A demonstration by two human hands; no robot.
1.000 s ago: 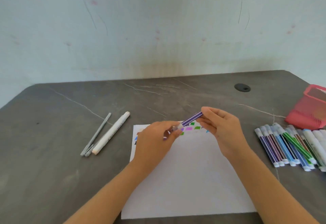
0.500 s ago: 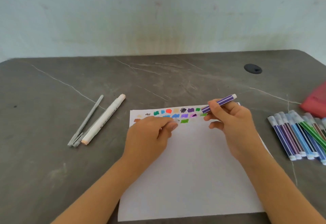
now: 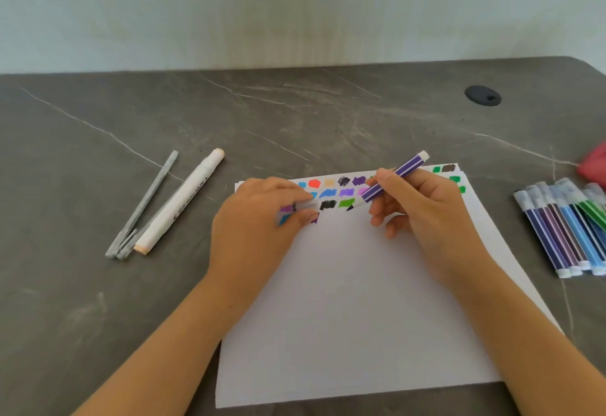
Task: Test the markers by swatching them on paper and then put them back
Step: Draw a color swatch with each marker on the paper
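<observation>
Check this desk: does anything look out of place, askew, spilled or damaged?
Nothing spilled or damaged. A white marker and grey pen lie left of the paper, apart from the marker row at right. Pale lines on the table look like veining.

table [image 3: 295, 114]: matt grey stone-look, veined | paper [image 3: 354, 301]: smooth matt white | purple marker [image 3: 393, 178]: glossy striped plastic

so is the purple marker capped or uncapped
Uncapped: the purple marker in the right hand shows a bare dark tip; the left hand pinches a clear cap.
</observation>
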